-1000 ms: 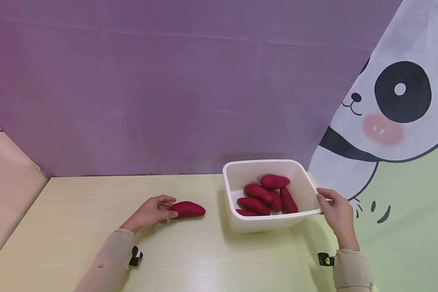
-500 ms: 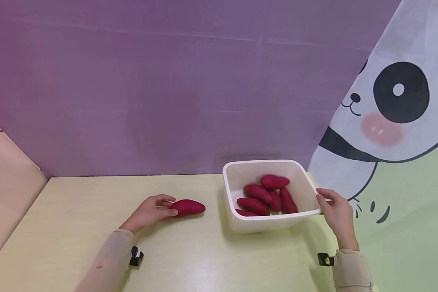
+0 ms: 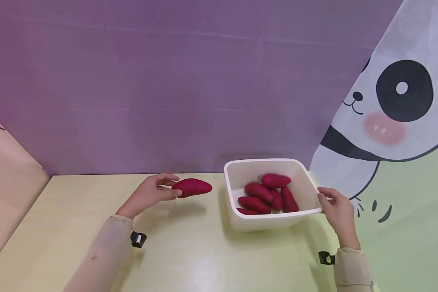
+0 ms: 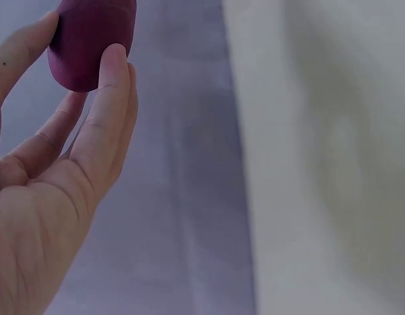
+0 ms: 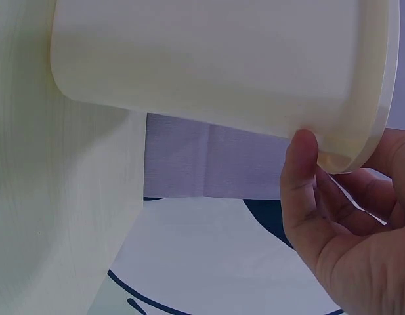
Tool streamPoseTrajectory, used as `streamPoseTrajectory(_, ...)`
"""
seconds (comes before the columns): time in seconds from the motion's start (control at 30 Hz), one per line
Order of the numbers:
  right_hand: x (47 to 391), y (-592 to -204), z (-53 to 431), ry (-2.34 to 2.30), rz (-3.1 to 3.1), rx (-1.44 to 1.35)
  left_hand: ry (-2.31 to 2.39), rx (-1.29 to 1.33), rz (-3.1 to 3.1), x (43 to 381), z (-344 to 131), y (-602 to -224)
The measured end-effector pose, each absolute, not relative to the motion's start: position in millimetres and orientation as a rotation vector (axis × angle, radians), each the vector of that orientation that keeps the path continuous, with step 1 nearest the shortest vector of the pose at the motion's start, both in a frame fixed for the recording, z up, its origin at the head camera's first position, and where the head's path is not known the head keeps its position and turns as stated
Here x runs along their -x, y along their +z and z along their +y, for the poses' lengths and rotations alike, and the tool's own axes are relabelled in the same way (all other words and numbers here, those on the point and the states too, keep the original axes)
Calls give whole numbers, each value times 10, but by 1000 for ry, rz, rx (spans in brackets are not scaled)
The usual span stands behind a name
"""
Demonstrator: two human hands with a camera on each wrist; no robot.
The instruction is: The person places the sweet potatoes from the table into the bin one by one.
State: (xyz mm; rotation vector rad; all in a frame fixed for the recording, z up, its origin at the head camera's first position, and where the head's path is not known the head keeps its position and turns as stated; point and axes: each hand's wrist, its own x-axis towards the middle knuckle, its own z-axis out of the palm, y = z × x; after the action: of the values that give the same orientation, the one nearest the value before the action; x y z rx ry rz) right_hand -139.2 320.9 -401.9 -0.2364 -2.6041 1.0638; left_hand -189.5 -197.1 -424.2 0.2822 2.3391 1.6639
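Above the table, my left hand [image 3: 151, 194] pinches a dark red sweet potato [image 3: 192, 187] by its near end, thumb on one side and fingers on the other. The left wrist view shows the end of that sweet potato [image 4: 90, 46] between thumb and fingertips. To its right stands a white plastic bin [image 3: 270, 222] with several more sweet potatoes [image 3: 258, 192] lying in it. My right hand [image 3: 338, 211] pinches the bin's right rim near the front corner. In the right wrist view, the fingers of the right hand [image 5: 360, 230] wrap the rim of the bin [image 5: 209, 59].
The pale wooden table [image 3: 190, 259] runs back to a purple cloth wall [image 3: 149, 89]. A panda-printed panel [image 3: 372, 134] rises close by the bin's right side. A pinkish panel [image 3: 11, 178] borders the table's left edge.
My left hand has lifted the sweet potato off the table, up and slightly toward the back and right; its shadow now lies apart below. The right hand and the bin have stayed put.
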Motion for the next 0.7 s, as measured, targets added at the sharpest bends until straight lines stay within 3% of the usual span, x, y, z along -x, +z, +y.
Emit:
streamPoseTrajectory(0.43, 1400, -3994, 3192, 1069, -2607, 255, 1671, -452, 2365, 2205, -1459, -3537)
streamPoseTrajectory(0.7, 1382, -4009, 3177, 1073, -2605, 260, 1695, -500, 2296, 2432, -940, -3316)
